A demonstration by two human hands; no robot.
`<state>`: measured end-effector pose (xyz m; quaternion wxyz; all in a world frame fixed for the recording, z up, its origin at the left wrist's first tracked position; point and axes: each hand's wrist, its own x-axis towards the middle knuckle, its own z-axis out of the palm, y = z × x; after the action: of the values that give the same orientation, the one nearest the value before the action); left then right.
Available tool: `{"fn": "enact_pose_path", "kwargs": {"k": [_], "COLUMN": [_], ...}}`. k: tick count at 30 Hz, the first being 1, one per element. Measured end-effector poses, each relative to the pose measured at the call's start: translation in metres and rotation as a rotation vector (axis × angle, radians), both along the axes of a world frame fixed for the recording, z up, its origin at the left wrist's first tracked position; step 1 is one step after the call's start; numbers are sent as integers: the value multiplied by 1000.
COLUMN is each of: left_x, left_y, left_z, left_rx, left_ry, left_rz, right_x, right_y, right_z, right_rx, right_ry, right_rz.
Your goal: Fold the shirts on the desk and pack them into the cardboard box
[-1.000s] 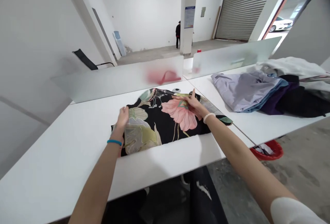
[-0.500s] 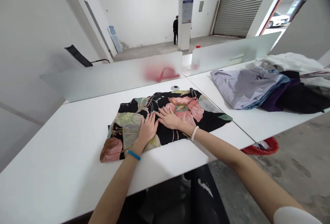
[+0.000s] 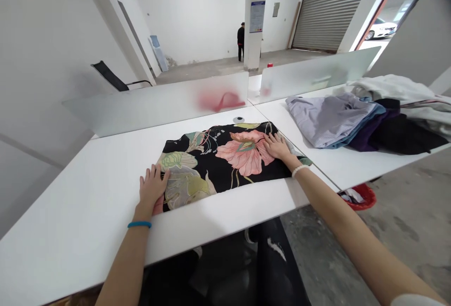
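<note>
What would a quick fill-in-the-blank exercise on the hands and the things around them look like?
1. The left hand has a band behind it, coloured ____.
2. The right hand touches the floral cloth at a large flower coloured ____.
3. The clothes pile lies to the person's ____.

Missing words: blue; pink; right.

From the floral cloth, you have wide bare table toward 9 o'clock, past your left hand. At 12 o'clock a frosted panel blocks you — only a narrow strip lies before it. Toward 3 o'clock stands the pile of clothes, but between it and your right hand one can pass.
</note>
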<state>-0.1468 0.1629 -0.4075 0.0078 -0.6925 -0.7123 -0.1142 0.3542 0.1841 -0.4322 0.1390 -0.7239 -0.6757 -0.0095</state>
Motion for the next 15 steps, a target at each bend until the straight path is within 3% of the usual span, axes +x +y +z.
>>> {"fn": "enact_pose_path", "kwargs": {"k": [4, 9, 12, 15], "left_x": [7, -9, -14, 1], "left_y": [-19, -66, -92, -112], "left_z": [6, -3, -5, -2], "left_rx": [4, -16, -15, 60], "left_ry": [-5, 55, 82, 153], "left_rz": [-24, -36, 4, -10], "right_x": [-9, -10, -9, -19], "right_y": [-11, -47, -64, -79], "right_z": [-4, -7, -2, 8], "right_rx": [4, 12, -13, -9], "right_ry": [-19, -60, -97, -114], "right_rz": [-9, 41, 83, 117]}}
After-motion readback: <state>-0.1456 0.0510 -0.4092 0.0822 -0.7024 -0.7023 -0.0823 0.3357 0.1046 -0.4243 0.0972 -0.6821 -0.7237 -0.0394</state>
